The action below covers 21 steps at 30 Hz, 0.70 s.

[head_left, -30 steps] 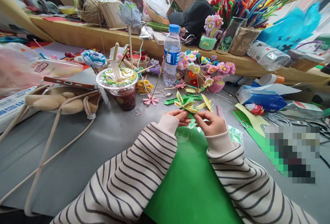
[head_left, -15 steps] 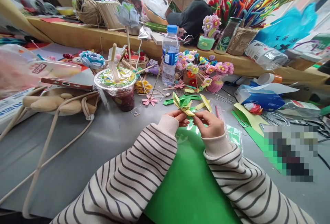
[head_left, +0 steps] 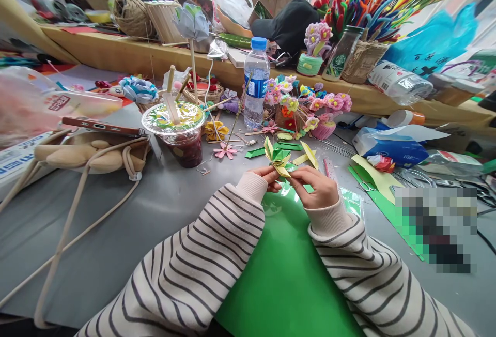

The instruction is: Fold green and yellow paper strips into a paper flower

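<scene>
Between my two hands is a folded paper flower [head_left: 279, 160] with yellow petals and green folds at its centre. My left hand [head_left: 267, 177] is closed on its left side, fingers pinching the lower edge. On the other side, my right hand [head_left: 314, 186] pinches a yellow petal tip between thumb and finger. Just beyond the flower lie folded green paper strips [head_left: 287, 146] and a folded yellow strip [head_left: 309, 153]. Under my forearms stretches a glossy green sheet [head_left: 287, 270].
A lidded drink cup [head_left: 182, 146] and a water bottle [head_left: 256, 89] stand behind my hands. A bag with cords [head_left: 96, 158] and a phone [head_left: 103, 126] are at left. Scissors [head_left: 366, 186] and coloured paper [head_left: 382, 184] lie at right. Craft flowers [head_left: 310, 102] line the back.
The paper flower has turned and tilted slightly in my fingers, its left yellow petal now standing more upright. Both hands keep their hold and have barely shifted.
</scene>
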Tool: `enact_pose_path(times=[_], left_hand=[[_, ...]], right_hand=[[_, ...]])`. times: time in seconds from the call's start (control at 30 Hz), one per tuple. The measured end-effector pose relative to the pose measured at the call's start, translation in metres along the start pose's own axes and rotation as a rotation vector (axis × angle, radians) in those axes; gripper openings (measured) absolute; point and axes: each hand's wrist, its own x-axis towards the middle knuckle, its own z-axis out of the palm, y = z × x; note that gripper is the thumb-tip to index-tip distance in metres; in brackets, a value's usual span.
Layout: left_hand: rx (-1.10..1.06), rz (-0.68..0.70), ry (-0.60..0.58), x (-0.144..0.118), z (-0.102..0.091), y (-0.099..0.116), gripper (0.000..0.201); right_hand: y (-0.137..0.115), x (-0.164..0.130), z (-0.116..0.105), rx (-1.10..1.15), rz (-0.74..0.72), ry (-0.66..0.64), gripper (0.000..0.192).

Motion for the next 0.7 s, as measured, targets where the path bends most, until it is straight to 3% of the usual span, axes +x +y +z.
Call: enact_pose_path(times=[0.3, 0.7], left_hand=[[0.024, -0.16, -0.011, -0.008, 0.006, 0.016, 0.008], [-0.036, -0.224, -0.069, -0.015, 0.008, 0.024, 0.011]], right_hand=[[0.007, 0.006, -0.007, 0.139, 0.042, -0.114, 0.011], [0.001, 0.01, -0.016, 0.38, 0.334, -0.207, 0.018]])
